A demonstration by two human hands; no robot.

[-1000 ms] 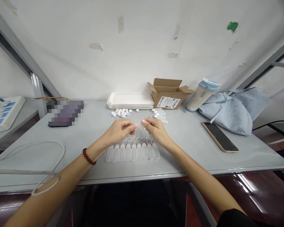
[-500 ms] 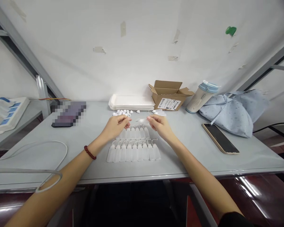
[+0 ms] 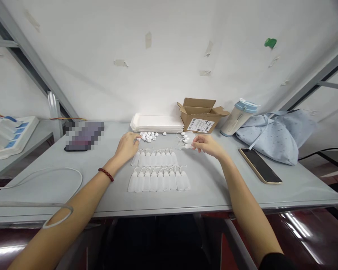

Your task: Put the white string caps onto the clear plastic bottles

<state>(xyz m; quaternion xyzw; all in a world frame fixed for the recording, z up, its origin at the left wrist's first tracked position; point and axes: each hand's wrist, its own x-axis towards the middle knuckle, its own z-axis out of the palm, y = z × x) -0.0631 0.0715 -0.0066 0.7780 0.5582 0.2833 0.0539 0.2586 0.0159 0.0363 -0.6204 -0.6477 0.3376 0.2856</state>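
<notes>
My left hand is at the left edge of a pile of small white caps, its fingertips pinched at an outer one. Farther right, my right hand is closed on the end of a small translucent bottle with a thin white cord. That bottle lies beside several similar capped ones, and the fingers partly cover it. In front of both hands lie two rows of translucent bottles with white cords, a back row and a front row.
A stack of white trays and an open cardboard box stand by the wall. To the right are a tumbler, a light blue bag and a phone. A white cable and a blurred dark item lie left.
My hands have moved apart: the left to the caps, the right out to the right, where it has brought a bottle down beside the capped ones.
</notes>
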